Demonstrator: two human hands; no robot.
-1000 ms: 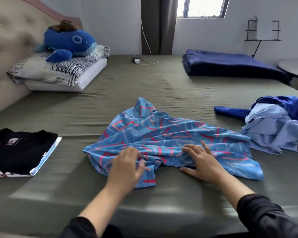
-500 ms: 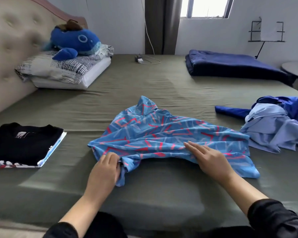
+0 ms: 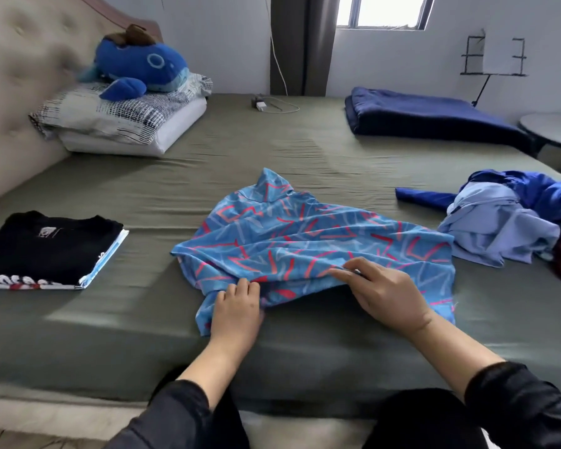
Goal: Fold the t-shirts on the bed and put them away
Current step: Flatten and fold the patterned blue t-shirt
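We have the light-blue t-shirt with red and pale line print spread, still rumpled, on the olive-green bed sheet, straight ahead of us and close to the near edge of the bed; its collar points away from us, so its long axis runs from our body toward the far wall, with the hem nearest. Our left hand has its fingers curled into the cloth at the near left corner, gripping a bunched fold; our right hand lies on the near hem toward the right, fingertips pinching a raised ridge of fabric. Both hands sit on the same near edge, the left a little closer to us; we judge the next move to be a pull outward to flatten the hem before folding.

Room to work: bare sheet lies beyond the collar and to the left, up to the folded black t-shirt stack; on the right the shirt's edge comes just beside the heap of unfolded pale-blue and royal-blue garments, so that side is tight; the near bed edge leaves little slack toward us.
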